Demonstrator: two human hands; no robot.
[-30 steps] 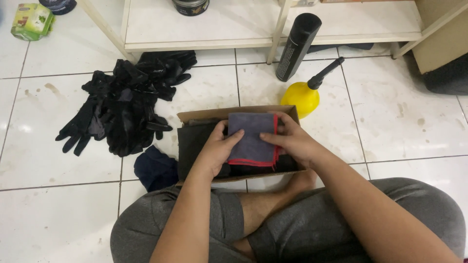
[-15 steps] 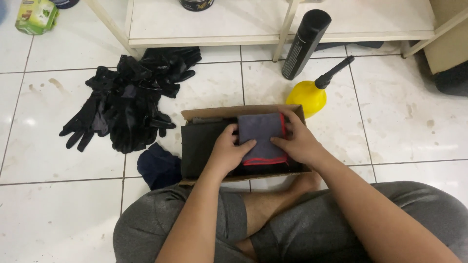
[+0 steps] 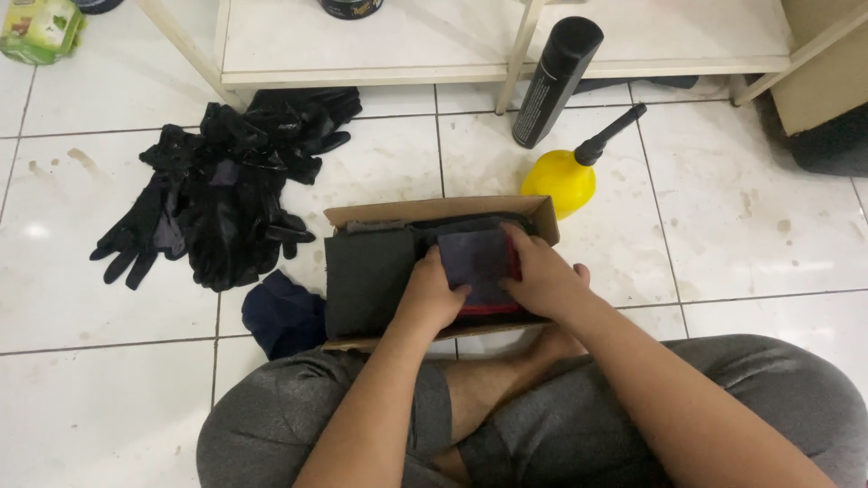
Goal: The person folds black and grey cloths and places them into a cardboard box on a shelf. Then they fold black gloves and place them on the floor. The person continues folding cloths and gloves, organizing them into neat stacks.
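As hands (image 3: 488,289) flank: cloth (image 3: 476,262) btwn fingers.

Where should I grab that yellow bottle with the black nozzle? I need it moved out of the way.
Take the yellow bottle by its black nozzle, coming from above on the right. The nozzle slants up and away from the cardboard box, so fingers can likely wrap it freely; the round body sits close behind the box's far wall and looks broad to grip.

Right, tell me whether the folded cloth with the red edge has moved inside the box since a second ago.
Yes. The folded cloth has shifted slightly toward the cardboard box's right wall, both hands still pressing on it.
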